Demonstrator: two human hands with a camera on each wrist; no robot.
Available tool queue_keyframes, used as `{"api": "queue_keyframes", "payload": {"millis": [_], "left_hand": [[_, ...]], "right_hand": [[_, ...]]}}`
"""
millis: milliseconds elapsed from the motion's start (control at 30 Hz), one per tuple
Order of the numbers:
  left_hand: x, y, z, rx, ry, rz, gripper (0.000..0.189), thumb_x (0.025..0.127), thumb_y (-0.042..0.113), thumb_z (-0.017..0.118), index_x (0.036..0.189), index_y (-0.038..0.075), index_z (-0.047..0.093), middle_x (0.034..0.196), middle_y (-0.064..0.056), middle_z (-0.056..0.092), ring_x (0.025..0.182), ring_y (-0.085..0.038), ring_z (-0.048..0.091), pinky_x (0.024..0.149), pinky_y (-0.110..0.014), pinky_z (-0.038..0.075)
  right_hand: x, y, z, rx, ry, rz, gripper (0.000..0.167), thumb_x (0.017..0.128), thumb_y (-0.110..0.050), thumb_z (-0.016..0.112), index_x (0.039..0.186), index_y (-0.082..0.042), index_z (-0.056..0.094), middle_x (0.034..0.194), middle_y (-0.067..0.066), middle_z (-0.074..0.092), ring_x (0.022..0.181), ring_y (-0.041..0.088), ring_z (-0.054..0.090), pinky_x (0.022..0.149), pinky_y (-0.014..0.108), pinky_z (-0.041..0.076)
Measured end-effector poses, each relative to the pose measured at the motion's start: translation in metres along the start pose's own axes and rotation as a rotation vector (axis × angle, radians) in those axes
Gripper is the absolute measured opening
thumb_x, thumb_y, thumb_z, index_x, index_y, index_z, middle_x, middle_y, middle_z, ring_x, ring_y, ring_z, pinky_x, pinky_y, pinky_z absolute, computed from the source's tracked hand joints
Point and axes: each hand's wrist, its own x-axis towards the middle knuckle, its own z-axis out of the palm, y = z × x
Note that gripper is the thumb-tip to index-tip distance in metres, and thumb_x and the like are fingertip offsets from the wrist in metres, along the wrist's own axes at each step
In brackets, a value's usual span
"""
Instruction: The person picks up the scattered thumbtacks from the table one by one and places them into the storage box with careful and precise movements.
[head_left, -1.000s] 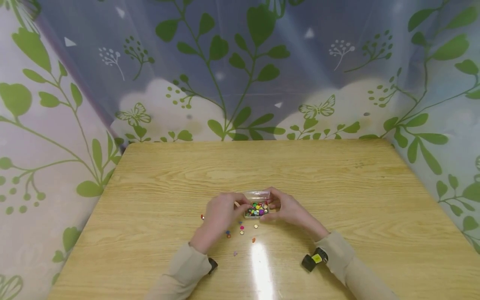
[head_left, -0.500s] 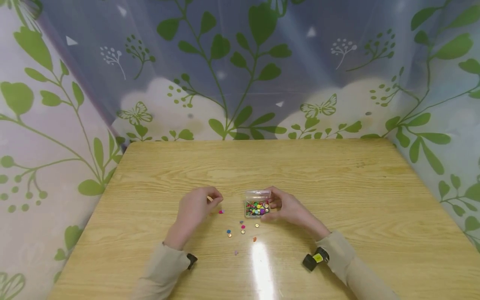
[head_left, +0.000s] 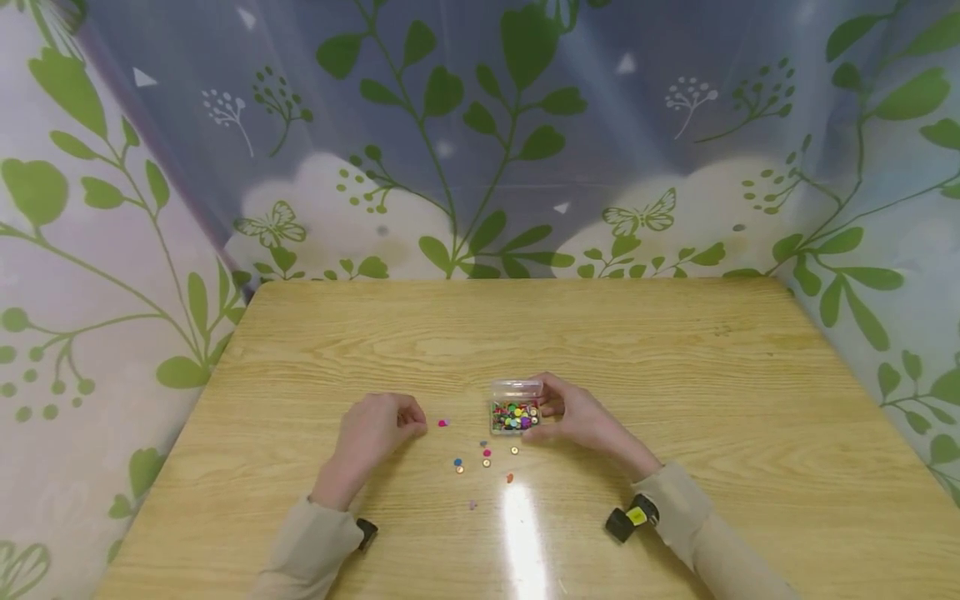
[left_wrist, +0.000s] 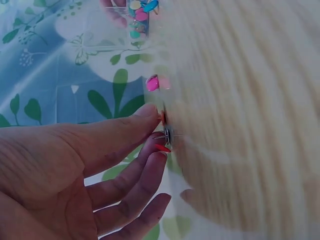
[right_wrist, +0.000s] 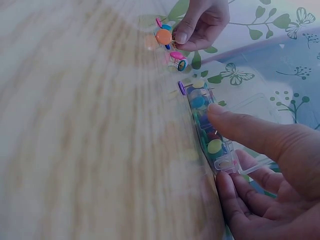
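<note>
A small clear plastic box (head_left: 514,411) (right_wrist: 212,135) full of coloured pushpins stands mid-table with its lid up. My right hand (head_left: 545,414) (right_wrist: 225,150) holds it, thumb on one side and fingers curled round the other. My left hand (head_left: 408,423) (left_wrist: 156,133) is to the left of the box, its thumb and a finger pinching a red pushpin (left_wrist: 166,134) against the table top. A pink pushpin (head_left: 442,423) (left_wrist: 152,82) lies just right of the left fingertips. Several loose pushpins (head_left: 485,458) are scattered in front of the box.
The wooden table (head_left: 600,333) is closed in at the back and both sides by a leaf-printed plastic curtain (head_left: 480,167). A glare stripe (head_left: 521,533) lies near the front edge. A black and yellow wrist camera (head_left: 626,521) sits on my right wrist.
My left hand has left the box and moved left and nearer to me, down to the table beside the pink pushpin. The right hand and box have stayed put.
</note>
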Motion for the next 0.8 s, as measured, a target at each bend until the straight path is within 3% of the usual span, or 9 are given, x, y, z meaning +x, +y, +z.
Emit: {"api": "queue_keyframes", "payload": {"millis": [300, 533, 800], "left_hand": [[0.005, 0.003, 0.001, 0.015, 0.055, -0.001, 0.012, 0.089, 0.017, 0.078, 0.081, 0.016, 0.07, 0.07, 0.004, 0.067, 0.054, -0.008, 0.043, 0.048, -0.024, 0.034], [0.01, 0.016, 0.007, 0.001, 0.102, 0.061, 0.011, 0.088, 0.017, 0.079, 0.081, 0.017, 0.071, 0.076, 0.004, 0.072, 0.058, -0.006, 0.052, 0.051, -0.025, 0.044], [0.018, 0.04, 0.017, -0.017, 0.098, 0.118, 0.012, 0.09, 0.022, 0.077, 0.081, 0.02, 0.071, 0.075, 0.007, 0.072, 0.059, -0.005, 0.056, 0.054, -0.024, 0.046]], "right_hand": [[0.0, -0.001, -0.001, -0.016, 0.009, -0.016, 0.068, 0.075, -0.018, 0.091, 0.133, -0.01, 0.057, 0.115, 0.012, 0.062, 0.107, 0.028, 0.065, 0.099, 0.05, 0.052], [0.0, -0.002, -0.001, -0.017, 0.007, -0.018, 0.067, 0.075, -0.018, 0.091, 0.132, -0.009, 0.058, 0.115, 0.013, 0.062, 0.106, 0.028, 0.065, 0.099, 0.05, 0.052], [0.0, -0.002, 0.0, -0.01, 0.004, 0.012, 0.07, 0.074, -0.019, 0.091, 0.134, -0.011, 0.057, 0.118, 0.011, 0.063, 0.109, 0.029, 0.064, 0.1, 0.05, 0.051]]}}
